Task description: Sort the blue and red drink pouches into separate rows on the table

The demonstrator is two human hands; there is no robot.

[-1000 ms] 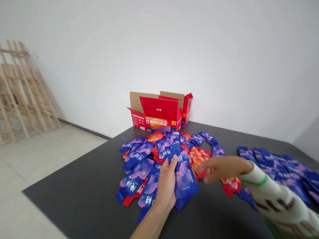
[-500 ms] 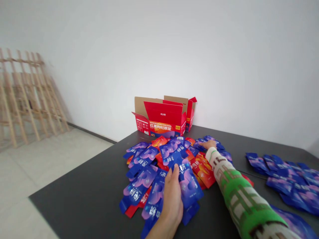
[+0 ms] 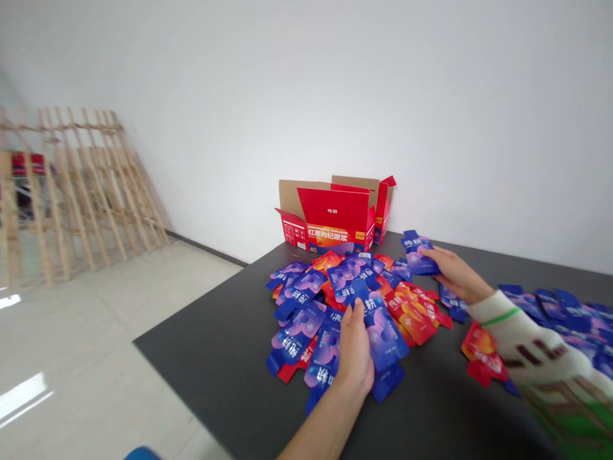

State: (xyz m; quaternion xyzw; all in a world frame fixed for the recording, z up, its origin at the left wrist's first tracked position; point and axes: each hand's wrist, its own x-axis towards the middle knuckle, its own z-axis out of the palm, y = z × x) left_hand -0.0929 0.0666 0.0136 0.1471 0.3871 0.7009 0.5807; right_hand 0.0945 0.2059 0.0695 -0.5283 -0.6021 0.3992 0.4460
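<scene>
Over the black table [image 3: 215, 332], 1 blue packet [image 3: 416, 257] up
Right hand [image 3: 457, 276] pinches it, seemingly mid-lift; left hand [image 3: 355, 358] holds more blue packets [image 3: 385, 338] under its thumb, other fingers hidden; moving them likely needs care.

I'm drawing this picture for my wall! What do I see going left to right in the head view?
Wooden slats → front red box → held-up blue packet → right hand → blue packets at the far right.

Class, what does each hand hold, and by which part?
Right hand: a flat blue-and-purple printed packet, by its right edge. Left hand: at least one similar packet, by its left edge.
</scene>
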